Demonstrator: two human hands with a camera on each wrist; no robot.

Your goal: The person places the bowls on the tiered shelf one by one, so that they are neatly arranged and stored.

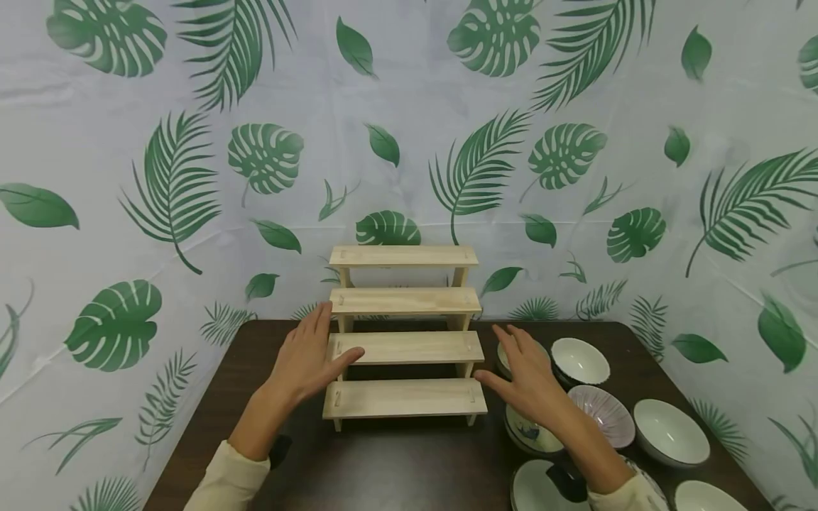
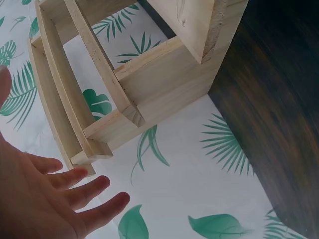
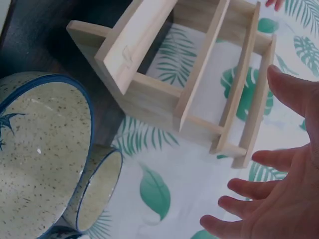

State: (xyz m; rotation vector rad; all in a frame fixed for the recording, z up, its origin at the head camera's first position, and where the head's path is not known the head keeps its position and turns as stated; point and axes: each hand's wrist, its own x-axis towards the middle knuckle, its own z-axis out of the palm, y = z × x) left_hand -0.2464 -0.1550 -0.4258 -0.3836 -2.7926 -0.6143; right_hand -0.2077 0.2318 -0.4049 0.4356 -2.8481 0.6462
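Observation:
A pale wooden tiered rack [image 1: 405, 399] with several stepped shelves stands on a dark table. My left hand [image 1: 307, 358] is held at the rack's left side, fingers extended and thumb spread toward the shelves. On the opposite side my right hand [image 1: 532, 380] hovers, fingers straight, partly covering the bowls behind and below it. Neither hand holds anything. In the left wrist view the left hand [image 2: 47, 199] appears apart from the rack [image 2: 164, 74]. The right wrist view shows the right hand [image 3: 279, 199] with spread fingers, near the rack's upper shelves [image 3: 259, 94].
Several bowls crowd the table's right side: a white bowl [image 1: 580, 360], a pinkish ribbed bowl [image 1: 601, 413], a larger white bowl [image 1: 671, 431] and a speckled blue-rimmed bowl [image 3: 45, 159]. The dark table [image 1: 377, 468] meets a leaf-patterned cloth [image 1: 409, 177] behind the rack.

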